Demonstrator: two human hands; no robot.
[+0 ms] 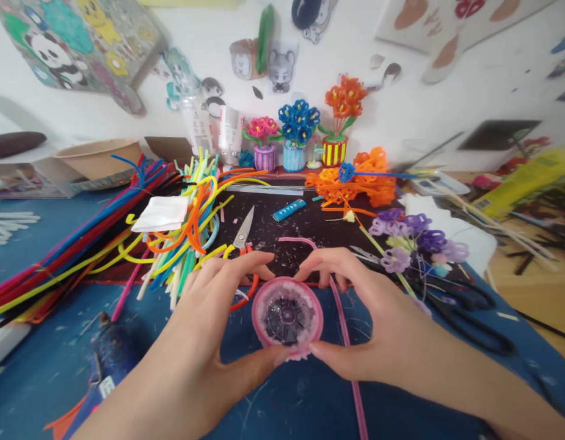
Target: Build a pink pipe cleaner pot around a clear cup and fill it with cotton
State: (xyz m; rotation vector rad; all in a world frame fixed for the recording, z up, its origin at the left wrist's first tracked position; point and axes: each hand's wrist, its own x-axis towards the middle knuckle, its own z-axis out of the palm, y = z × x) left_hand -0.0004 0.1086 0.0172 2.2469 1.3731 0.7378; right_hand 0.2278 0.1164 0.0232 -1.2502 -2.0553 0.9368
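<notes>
A small round clear plastic cup (pixel 287 315), its rim wrapped in fuzzy pink pipe cleaner, sits between my hands, and I look down into its ribbed bottom. My left hand (pixel 218 324) curls round its left side, thumb against the near rim and fingers over the far side. On the right, my right hand (pixel 362 311) mirrors this, its thumb at the near rim. Some of the fingertips behind the cup are hidden. A long pink pipe cleaner (pixel 344 324) runs past the cup's right side, under my right hand, toward the near edge.
Bundled colourful pipe cleaners (pixel 80 250) lie left, near scissors (pixel 244 229) and a blue glue gun (pixel 110 348). A blue lighter (pixel 289 210) lies ahead. Purple flowers (pixel 408 238) and black-handled scissors (pixel 470 318) are right. Potted pipe-cleaner flowers (pixel 295 134) line the wall.
</notes>
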